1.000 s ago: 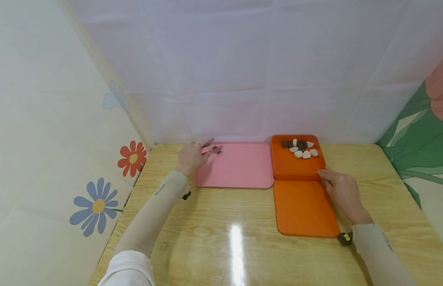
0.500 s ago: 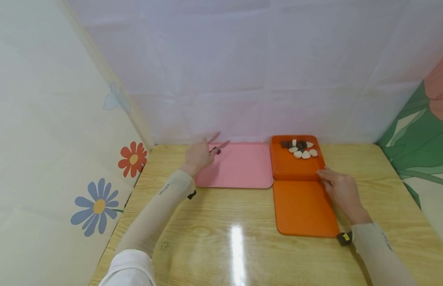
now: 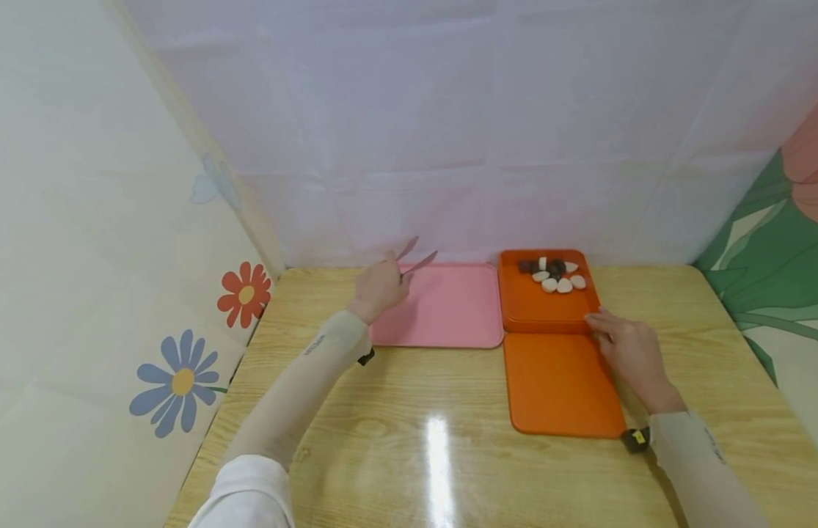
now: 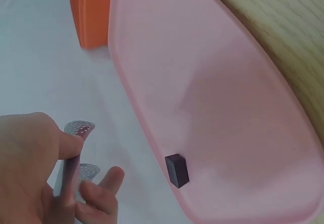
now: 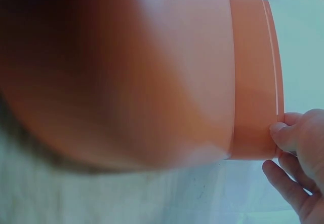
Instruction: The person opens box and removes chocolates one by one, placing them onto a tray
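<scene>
My left hand grips a pair of metal tongs with perforated tips, raised over the pink tray's back left part. Their arms stand apart with nothing between the tips. A small dark block lies on the pink tray, near its rim; in the head view the left hand mostly hides it. At the front right corner of the orange box, my right hand pinches the rim between thumb and fingers. Inside that box sit several white pebble-like pieces and dark pieces.
An orange lid-like panel lies flat on the wooden table, right in front of the box. The pink tray adjoins the box on its left. Behind them hangs a pale cloth, close to the tray's back edge.
My left hand has moved right and up with the tongs, whose tips have left the dark block's spot and now reach past the tray's back edge. The right hand stays at the box corner.
</scene>
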`<state>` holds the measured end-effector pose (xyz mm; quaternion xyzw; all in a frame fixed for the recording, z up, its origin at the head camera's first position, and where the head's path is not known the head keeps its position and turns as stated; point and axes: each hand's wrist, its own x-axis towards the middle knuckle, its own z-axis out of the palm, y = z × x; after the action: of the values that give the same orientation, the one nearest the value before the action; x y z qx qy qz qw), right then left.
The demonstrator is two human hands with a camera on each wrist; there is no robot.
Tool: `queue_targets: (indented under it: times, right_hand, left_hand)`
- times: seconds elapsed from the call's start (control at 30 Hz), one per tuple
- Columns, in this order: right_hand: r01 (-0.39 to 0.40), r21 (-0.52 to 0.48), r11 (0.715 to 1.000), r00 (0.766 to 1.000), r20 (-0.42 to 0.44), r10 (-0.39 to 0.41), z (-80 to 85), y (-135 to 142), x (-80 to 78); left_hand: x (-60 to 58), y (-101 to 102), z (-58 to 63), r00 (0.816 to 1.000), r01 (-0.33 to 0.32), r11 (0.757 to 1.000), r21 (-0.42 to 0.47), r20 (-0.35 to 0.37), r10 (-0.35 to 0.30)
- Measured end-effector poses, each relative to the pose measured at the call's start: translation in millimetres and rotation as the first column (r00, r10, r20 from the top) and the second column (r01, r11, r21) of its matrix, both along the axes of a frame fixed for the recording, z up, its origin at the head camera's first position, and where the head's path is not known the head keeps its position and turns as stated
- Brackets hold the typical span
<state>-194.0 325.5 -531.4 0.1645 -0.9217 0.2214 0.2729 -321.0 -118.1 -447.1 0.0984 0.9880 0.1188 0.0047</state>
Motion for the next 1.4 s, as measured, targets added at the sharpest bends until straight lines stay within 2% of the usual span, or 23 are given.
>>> queue_targets:
  times: [0.17,0.3,0.43,0.63,0.93,1.17,1.4]
  right_hand:
    - [0.0,0.003,1.0,1.0,-0.006,0.0,-1.4,0.3,0.0]
    - [0.005,0.002,1.0,1.0,-0.006,-0.005,-3.1,1.4,-0.1]
    - [0.009,-0.001,1.0,1.0,-0.001,-0.009,-4.1,2.2,0.2]
    - [0.006,-0.007,1.0,1.0,0.001,-0.006,-3.0,1.7,0.9]
    - [0.005,0.005,1.0,1.0,0.017,-0.006,-0.5,-0.3,-0.6]
    - [0.016,0.009,1.0,1.0,0.019,-0.016,0.5,-0.8,-1.8]
    - [0.005,0.01,1.0,1.0,0.001,-0.005,-1.0,0.5,-3.0]
  left_hand:
    - [-2.9,11.4,-2.4,0.999,0.028,0.999,-0.017,-0.04,-0.029]
    - [-3.5,20.5,-3.0,0.997,0.041,0.999,0.012,-0.059,-0.04]
    - [-2.2,29.4,-1.1,0.998,0.036,0.997,0.072,-0.048,-0.032]
    - [-1.1,43.8,1.3,0.998,0.059,0.987,0.152,-0.008,-0.058]
    - [-3.5,64.4,-4.6,0.99,0.139,0.977,0.162,-0.027,-0.136]
    - [-1.5,83.3,-5.1,0.978,0.201,0.968,0.149,-0.086,-0.189]
    - [3.0,105.2,-3.0,0.978,0.204,0.97,0.13,-0.075,-0.196]
